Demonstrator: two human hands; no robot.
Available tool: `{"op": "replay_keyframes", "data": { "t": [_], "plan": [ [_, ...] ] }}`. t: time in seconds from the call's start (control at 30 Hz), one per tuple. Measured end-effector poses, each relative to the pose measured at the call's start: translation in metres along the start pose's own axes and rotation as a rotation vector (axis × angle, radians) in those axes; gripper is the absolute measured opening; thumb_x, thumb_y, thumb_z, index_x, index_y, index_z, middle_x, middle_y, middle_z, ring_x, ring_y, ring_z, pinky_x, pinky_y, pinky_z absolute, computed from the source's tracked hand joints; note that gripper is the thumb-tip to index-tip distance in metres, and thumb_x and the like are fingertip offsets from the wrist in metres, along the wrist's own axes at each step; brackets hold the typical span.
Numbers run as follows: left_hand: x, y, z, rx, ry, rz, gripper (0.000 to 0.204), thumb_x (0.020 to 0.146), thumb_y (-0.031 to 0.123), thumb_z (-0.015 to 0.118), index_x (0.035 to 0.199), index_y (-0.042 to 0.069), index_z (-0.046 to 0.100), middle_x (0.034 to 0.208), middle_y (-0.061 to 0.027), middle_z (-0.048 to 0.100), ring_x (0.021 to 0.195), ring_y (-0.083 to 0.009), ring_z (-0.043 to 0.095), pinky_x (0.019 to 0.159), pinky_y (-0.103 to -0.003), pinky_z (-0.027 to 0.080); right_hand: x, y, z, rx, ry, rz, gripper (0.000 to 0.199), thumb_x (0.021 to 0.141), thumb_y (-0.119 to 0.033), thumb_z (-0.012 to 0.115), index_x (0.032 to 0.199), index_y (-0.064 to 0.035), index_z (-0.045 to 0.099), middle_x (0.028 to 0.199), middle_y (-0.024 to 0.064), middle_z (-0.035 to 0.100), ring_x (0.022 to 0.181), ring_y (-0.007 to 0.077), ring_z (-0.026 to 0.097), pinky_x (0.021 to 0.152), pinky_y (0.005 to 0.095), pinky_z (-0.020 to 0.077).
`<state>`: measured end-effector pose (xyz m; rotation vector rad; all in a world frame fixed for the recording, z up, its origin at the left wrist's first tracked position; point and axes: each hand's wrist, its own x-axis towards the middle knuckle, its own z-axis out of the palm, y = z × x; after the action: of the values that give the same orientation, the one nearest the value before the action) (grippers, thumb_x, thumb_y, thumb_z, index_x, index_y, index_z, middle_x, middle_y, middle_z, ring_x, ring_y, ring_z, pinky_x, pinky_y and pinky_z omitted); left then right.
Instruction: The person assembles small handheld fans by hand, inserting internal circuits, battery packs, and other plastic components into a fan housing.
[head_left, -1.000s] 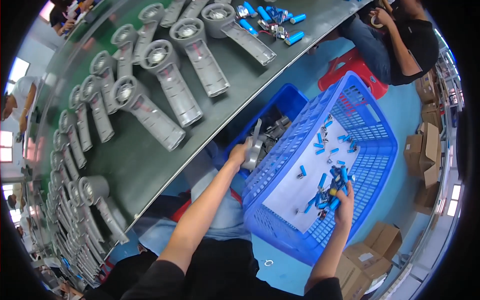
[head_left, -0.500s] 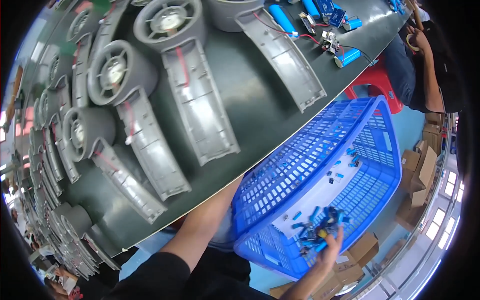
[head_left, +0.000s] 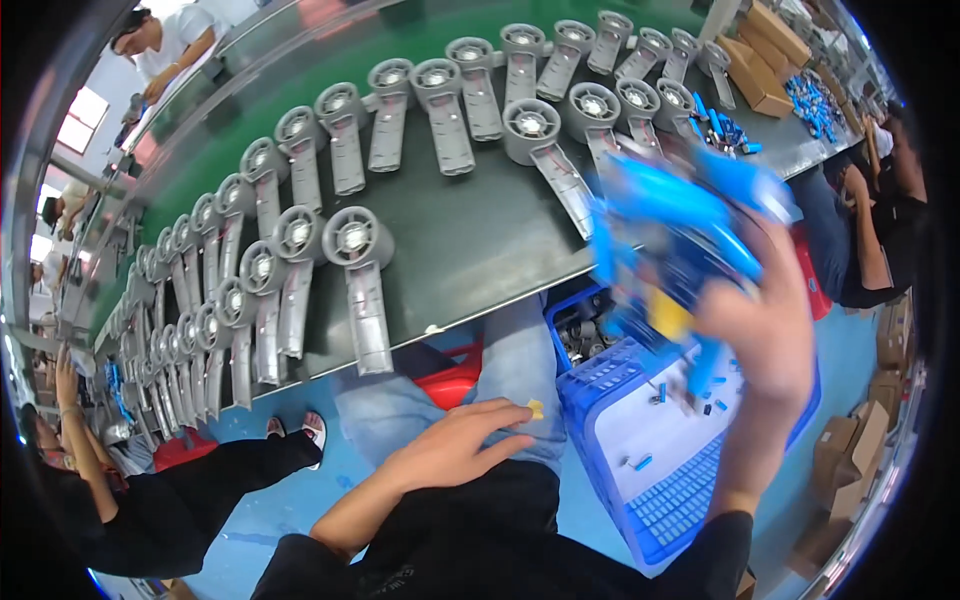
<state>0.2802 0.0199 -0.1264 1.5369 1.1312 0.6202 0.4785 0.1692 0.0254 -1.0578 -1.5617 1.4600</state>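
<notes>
Up at my right, my right hand (head_left: 765, 330) is closed around a bunch of blue parts (head_left: 670, 230) (too blurred to make out singly), raised above the near edge of the worktop (head_left: 460, 240). The bunch lies up and to the left of my palm, its length slanting toward the rows of grey fan housings (head_left: 355, 250). My left hand (head_left: 455, 450) rests on my thigh, loosely open, with a small yellow bit (head_left: 536, 408) at its fingertips, well apart from the bunch. Below my right hand stands a blue crate (head_left: 660, 500) with a few loose blue pieces on its pale floor; a darker bin (head_left: 575, 335) just behind it holds metal parts.
</notes>
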Motion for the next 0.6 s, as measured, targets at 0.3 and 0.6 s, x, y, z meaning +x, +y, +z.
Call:
{"op": "replay_keyframes", "data": {
  "t": [0.3, 0.6],
  "plan": [
    [-0.005, 0.049, -0.045, 0.24, 0.843, 0.32, 0.013, 0.082, -0.002, 0.067, 0.094, -0.005, 0.064, 0.092, -0.0147, 0.065, 0.077, -0.022, 0.063, 0.072, -0.029, 0.05, 0.077, 0.105, 0.122, -1.119, -0.087, -0.527, 0.053, 0.068, -0.015, 0.076, 0.119, -0.0105, 0.06, 0.129, 0.0161, 0.051, 0.119, 0.0353, 0.049, 0.102, 0.0538, 0.0356],
    [0.136, 0.075, -0.123, 0.793, 0.836, 0.232, 0.037, 0.086, 0.015, 0.064, 0.118, -0.002, 0.059, 0.113, -0.0211, 0.058, 0.11, -0.0374, 0.052, 0.094, -0.046, 0.042, 0.077, 0.079, 0.004, -0.999, 0.521, -0.429, 0.036, 0.081, -0.017, 0.068, 0.114, -0.0034, 0.064, 0.113, 0.0141, 0.066, 0.107, 0.0309, 0.06, 0.092, 0.0395, 0.0469]
  ]
}}
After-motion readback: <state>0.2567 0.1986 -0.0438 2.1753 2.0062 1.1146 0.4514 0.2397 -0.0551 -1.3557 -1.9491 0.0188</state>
